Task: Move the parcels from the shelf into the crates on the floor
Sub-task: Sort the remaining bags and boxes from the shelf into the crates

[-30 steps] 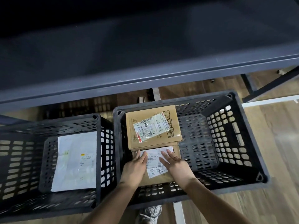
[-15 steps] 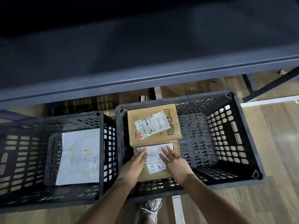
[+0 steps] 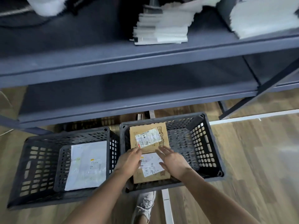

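The fingers (image 3: 137, 152) of the left hand (image 3: 129, 160) are loose and close together. Their tips reach the near edge of the far box (image 3: 148, 135). The fingers (image 3: 163, 151) of the right hand (image 3: 174, 162) are straight and spread wide. Their tips reach that same edge. Neither hand grips anything. Both hands are over the near box (image 3: 151, 177), one on each side of its white labels. I cannot tell if the palms press on it or are just above it.

The near box is brown and lies flat. It touches the far box, which is brown too and has one white label stuck on crooked. Both boxes are in the left half of the right crate (image 3: 215, 152). The crate is black, with holes in its walls.

The left crate (image 3: 40, 159) stands just beside it. A flat white bag (image 3: 87, 165) lies in its right half.

Both crates sit on the wood floor (image 3: 250, 175), in front of a grey shelf (image 3: 145, 57). More white parcels (image 3: 161, 31) are piled on the top board of the shelf. They look blurry.

A pale shoe (image 3: 144, 206) is on the floor between the two arms, just in front of the right crate.
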{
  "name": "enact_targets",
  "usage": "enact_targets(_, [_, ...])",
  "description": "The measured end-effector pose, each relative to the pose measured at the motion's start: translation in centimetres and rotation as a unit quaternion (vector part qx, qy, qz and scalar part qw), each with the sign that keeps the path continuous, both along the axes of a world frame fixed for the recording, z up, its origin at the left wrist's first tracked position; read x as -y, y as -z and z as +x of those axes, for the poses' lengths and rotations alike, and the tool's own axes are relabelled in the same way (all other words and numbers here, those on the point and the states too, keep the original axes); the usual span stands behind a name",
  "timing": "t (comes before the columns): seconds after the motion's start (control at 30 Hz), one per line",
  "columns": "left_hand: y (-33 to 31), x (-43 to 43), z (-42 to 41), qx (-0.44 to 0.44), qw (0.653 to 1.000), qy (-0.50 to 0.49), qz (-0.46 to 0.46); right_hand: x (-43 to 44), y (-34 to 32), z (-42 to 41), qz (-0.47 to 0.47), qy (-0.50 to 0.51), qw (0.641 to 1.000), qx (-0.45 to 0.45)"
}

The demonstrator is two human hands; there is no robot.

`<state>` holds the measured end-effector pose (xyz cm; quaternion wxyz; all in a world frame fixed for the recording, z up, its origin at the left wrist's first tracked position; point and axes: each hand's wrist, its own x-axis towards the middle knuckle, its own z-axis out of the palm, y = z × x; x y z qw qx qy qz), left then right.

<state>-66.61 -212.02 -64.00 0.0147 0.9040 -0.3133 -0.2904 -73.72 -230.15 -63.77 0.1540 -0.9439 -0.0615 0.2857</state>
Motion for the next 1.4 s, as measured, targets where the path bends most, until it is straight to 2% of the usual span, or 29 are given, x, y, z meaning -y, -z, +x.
enact_targets(0.3, [-23.5, 1.1, 0.9, 0.109, 0.994, 0.005, -0.005, 0.7, -23.3, 0.6, -0.019, 0.018, 0.995, 0.093])
enact_targets(0.63, [-48.2, 1.1, 1.0, 0.282, 0.953, -0.031, -0.107, 2.1, -48.0, 0.4, -0.08, 0.027, 0.958, 0.274])
enact_targets(0.9, [-58.5, 0.1, 2.4, 0.362, 0.915, -0.063, -0.168, 2.7, -57.7, 1.7, -0.048, 0.073, 0.922, 0.378])
enact_targets(1.17, [-63.9, -0.3, 8.2, 0.392, 0.897, -0.097, -0.181, 3.9, -62.1, 6.2, -0.057, 0.093, 0.908, 0.405])
enact_targets(1.4, [-67.1, 1.9, 14.2, 0.402, 0.881, -0.082, -0.238, 5.4, -64.7, 11.5, -0.01, 0.183, 0.878, 0.443])
